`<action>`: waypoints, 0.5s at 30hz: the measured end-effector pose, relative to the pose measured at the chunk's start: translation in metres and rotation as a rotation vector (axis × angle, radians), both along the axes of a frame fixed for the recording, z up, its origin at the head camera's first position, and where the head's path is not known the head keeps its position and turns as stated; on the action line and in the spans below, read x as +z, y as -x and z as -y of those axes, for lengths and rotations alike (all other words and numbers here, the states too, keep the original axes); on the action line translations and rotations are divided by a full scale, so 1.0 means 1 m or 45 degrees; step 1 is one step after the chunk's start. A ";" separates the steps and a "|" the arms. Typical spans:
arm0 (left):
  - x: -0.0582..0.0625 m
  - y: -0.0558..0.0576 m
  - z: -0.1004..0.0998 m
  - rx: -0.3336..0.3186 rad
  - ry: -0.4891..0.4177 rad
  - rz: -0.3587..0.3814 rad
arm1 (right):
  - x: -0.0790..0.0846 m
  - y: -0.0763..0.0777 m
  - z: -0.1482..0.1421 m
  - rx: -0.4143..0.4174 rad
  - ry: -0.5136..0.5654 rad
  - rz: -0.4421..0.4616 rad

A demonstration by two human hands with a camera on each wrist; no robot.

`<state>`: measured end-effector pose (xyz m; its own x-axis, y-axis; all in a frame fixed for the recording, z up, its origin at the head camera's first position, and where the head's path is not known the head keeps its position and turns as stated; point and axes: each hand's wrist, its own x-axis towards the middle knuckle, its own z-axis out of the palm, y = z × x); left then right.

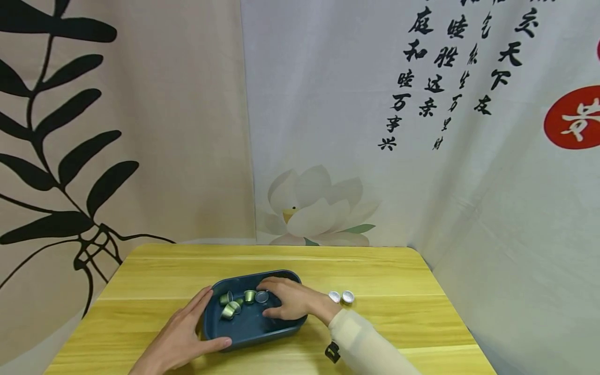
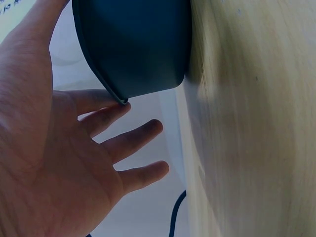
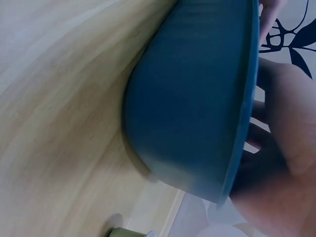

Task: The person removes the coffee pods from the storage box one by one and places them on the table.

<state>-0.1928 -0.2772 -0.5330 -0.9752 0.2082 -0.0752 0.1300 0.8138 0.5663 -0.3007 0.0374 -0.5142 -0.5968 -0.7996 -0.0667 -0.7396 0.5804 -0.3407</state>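
Observation:
A dark blue rectangular tub [image 1: 255, 324] with rounded corners sits on the table, holding several small green capsules [image 1: 228, 311] with silvery lids. At its left end my left hand [image 1: 180, 330] spans the corner, the thumb along the near rim and the fingertips at the far one. The left wrist view shows those fingers [image 2: 133, 140] spread and fairly straight, the index at the rim. My right hand [image 1: 290, 299] reaches over the right end into the tub, thumb and fingers apart. Its fingertips are right beside a capsule with its silver face showing [image 1: 262, 297].
Two more capsules [image 1: 348, 297] stand on the wooden table [image 1: 389, 323] to the right of the tub, silver sides up. One green capsule [image 3: 127, 232] shows low in the right wrist view. Printed cloth [image 1: 197, 130] hangs behind the table's back edge.

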 end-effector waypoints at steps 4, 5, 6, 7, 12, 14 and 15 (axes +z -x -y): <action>0.001 0.000 0.000 -0.003 0.000 -0.002 | -0.001 0.000 0.003 -0.005 -0.017 0.004; 0.001 0.000 0.000 -0.002 0.002 0.000 | -0.001 0.000 0.004 -0.007 -0.022 0.004; 0.001 0.000 -0.001 -0.001 0.002 0.004 | -0.001 0.000 0.005 -0.007 -0.027 0.004; 0.001 0.000 -0.001 0.002 0.004 0.008 | -0.001 0.000 0.005 -0.006 -0.030 0.005; 0.001 0.001 -0.002 0.014 0.008 0.036 | -0.005 0.002 0.007 0.003 -0.047 0.017; 0.001 0.001 -0.002 0.012 0.008 0.038 | -0.006 0.002 0.008 0.007 -0.052 0.022; 0.001 0.001 -0.002 0.013 0.004 0.040 | -0.007 0.003 0.008 0.011 -0.055 0.022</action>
<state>-0.1940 -0.2751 -0.5323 -0.9743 0.1982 -0.1066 0.1041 0.8169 0.5674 -0.3033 0.0292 -0.5209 -0.5882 -0.8010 -0.1116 -0.7389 0.5884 -0.3285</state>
